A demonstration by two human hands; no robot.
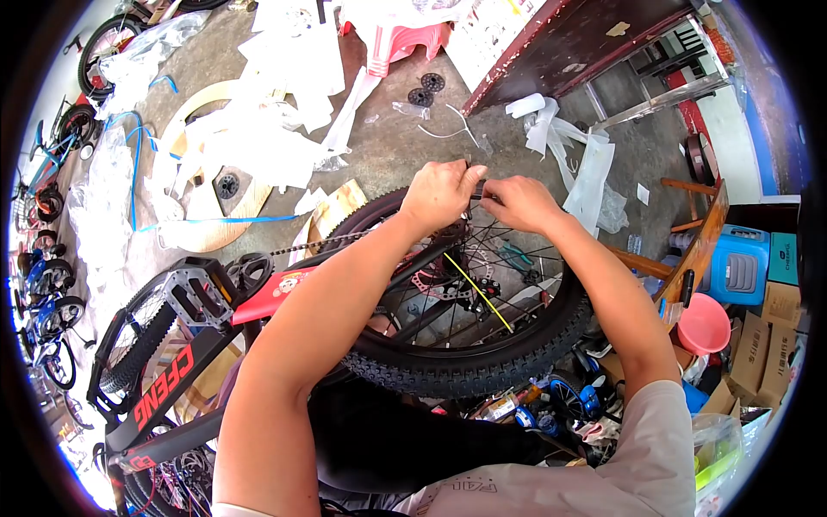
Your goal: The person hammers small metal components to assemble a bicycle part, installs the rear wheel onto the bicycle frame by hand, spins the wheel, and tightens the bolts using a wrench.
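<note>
Red letters reading "CFENG" run along the bicycle's black frame tube (pixel 162 392). The grey T-shirt (pixel 560 487) shows "FAL", its remainder unclear. The teal box (pixel 783 260) appears to say "CHEERFUL"; characters on the cardboard carton (pixel 779 349) are too small to read.

- tire (pixel 465 375): matt black rubber, super knobby
- basin (pixel 702 326): smooth pink plastic
- floor (pixel 383 142): looks like bare concrete, kinda rough
- boxes (pixel 748 349): plain matt cardboard
- shirt (pixel 551 487): pale cloth, no shine tbh
</note>
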